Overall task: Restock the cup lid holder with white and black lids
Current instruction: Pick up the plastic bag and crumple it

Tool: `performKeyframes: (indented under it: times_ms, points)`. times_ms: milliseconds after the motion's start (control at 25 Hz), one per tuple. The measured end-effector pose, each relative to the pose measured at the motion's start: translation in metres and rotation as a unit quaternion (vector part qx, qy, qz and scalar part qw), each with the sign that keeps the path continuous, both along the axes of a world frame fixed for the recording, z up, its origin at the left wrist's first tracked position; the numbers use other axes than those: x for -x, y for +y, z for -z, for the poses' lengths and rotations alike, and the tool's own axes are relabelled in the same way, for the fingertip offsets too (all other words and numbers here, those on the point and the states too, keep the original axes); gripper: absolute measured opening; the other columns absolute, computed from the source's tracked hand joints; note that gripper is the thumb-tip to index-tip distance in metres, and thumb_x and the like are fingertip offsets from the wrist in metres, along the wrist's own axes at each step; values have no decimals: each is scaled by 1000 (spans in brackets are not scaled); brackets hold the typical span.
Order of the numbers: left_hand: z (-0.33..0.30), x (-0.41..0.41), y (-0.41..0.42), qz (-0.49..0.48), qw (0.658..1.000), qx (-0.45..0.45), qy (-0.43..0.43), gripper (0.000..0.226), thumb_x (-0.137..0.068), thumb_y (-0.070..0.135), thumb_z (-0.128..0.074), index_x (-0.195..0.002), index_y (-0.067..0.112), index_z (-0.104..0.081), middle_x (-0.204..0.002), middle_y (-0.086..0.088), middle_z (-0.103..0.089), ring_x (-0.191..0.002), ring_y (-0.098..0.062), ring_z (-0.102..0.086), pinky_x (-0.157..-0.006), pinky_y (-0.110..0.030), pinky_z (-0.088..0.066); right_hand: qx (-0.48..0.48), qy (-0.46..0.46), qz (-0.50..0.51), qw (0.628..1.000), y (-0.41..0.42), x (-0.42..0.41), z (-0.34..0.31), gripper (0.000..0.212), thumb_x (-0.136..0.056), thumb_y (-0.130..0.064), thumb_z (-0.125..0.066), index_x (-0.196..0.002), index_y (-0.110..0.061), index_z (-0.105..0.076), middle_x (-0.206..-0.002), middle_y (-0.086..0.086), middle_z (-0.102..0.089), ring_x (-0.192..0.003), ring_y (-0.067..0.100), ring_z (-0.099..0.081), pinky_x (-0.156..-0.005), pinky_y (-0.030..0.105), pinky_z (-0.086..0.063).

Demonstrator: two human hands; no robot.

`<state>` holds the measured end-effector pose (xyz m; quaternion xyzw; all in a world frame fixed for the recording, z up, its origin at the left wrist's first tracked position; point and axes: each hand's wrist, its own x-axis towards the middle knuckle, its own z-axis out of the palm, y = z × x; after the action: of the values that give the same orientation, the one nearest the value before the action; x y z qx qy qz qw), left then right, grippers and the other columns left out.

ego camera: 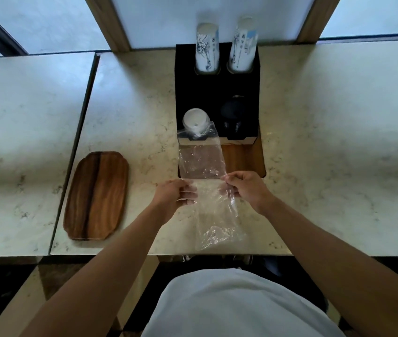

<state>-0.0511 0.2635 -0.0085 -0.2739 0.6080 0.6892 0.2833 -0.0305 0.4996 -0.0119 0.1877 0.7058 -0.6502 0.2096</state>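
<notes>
A black lid holder (217,93) stands on the marble counter. Its front left slot holds a stack of white lids (195,120), and its front right slot holds a stack of black lids (233,115). A long clear plastic sleeve (202,161) runs from the white lids towards me and looks empty along its near part. My left hand (176,194) grips the sleeve's left edge. My right hand (244,187) pinches its right edge. Both hands hover just in front of the holder.
Two stacks of printed paper cups (206,48) stand in the holder's back slots. A wooden tray (95,195) lies on the counter to the left, and another wooden board (241,156) sits under the holder's front. A seam (81,132) divides the counter at left.
</notes>
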Motion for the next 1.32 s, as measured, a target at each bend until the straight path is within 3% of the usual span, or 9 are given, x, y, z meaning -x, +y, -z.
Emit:
performKeyframes:
  times_ms: [160, 240, 440, 640, 760, 880, 1080, 1320]
  points:
    - [-2, 8, 0, 10, 998, -63, 5, 23, -96, 13, -63, -117, 5, -67, -103, -13, -78, -87, -29, -76, -77, -44, -62, 22, -10, -9, 1000, 4, -4, -4, 18, -101, -19, -59, -100, -11, -76, -89, 11, -80, -81, 22, -78, -70, 29, -63]
    - [-2, 13, -1, 20, 998, -60, 18, 26, -95, 19, -69, -116, 4, -70, -101, -12, -77, -85, -26, -74, -73, -40, -61, 33, -18, -13, 999, 6, -5, -6, 20, -103, -19, -56, -103, -9, -74, -89, 11, -80, -83, 23, -78, -72, 30, -62]
    - [1, 20, 4, -17, 999, -23, 46, 13, -93, 17, -75, -90, 6, -69, -82, -9, -68, -64, -21, -64, -58, -31, -57, 42, -26, -16, 999, 6, -11, -7, 27, -107, -19, -46, -105, -10, -71, -90, 11, -80, -82, 21, -78, -71, 30, -63]
    - [3, 14, 8, 24, 999, -40, -5, 32, -94, 30, -73, -108, 1, -74, -87, -9, -72, -80, -26, -70, -73, -40, -61, 52, -45, 25, 997, 6, -12, 0, 29, -109, -16, -42, -110, -5, -69, -80, 5, -80, -83, 24, -78, -75, 35, -62]
    - [4, 7, 6, 66, 997, -40, -29, 28, -94, 20, -72, -115, 0, -71, -92, -13, -72, -82, -28, -72, -79, -41, -62, 30, -35, 23, 999, 8, -13, 3, 29, -108, -18, -43, -110, -7, -69, -82, 6, -80, -80, 21, -77, -68, 29, -63]
    - [5, 3, 2, 88, 996, 6, 3, 14, -93, 8, -72, -106, 4, -71, -97, -14, -74, -85, -26, -73, -75, -37, -61, 21, -30, 22, 999, 6, -13, 4, 29, -108, -18, -41, -108, -9, -68, -85, 7, -81, -76, 20, -77, -68, 29, -63]
    - [2, 2, -3, 102, 994, 32, 27, 17, -90, 1, -72, -106, 2, -68, -95, -14, -74, -88, -30, -75, -77, -37, -62, 28, -33, 29, 999, 2, -10, 2, 28, -108, -19, -41, -111, -8, -66, -83, 7, -80, -76, 23, -78, -59, 26, -59]
    - [-1, 1, -4, 87, 992, 57, 68, 8, -97, 2, -60, -102, 6, -65, -85, -17, -77, -79, -36, -77, -72, -46, -64, 12, 7, -31, 999, 3, -9, -1, 21, -97, -29, -59, -107, -17, -73, -89, 8, -79, -73, 24, -76, -56, 31, -59]
